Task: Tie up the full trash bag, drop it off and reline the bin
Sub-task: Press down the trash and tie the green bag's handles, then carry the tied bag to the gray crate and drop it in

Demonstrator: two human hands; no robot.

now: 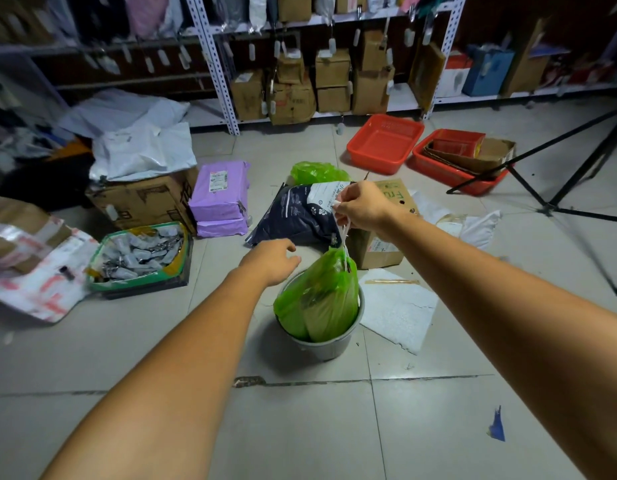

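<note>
Bare floor [300, 427] before bin [322, 346] open; cardboard box [379, 249], dark parcel [293, 216] crowd behind.

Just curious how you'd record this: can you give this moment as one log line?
step: lifting bag | right hand: pinching drawstring | left hand: open, beside green bag | bag: partly inside grey bin

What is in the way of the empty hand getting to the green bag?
Nothing visible. The left hand hovers open just beside the bag, which sits in the bin, while the right hand pulls its drawstring up.
</note>
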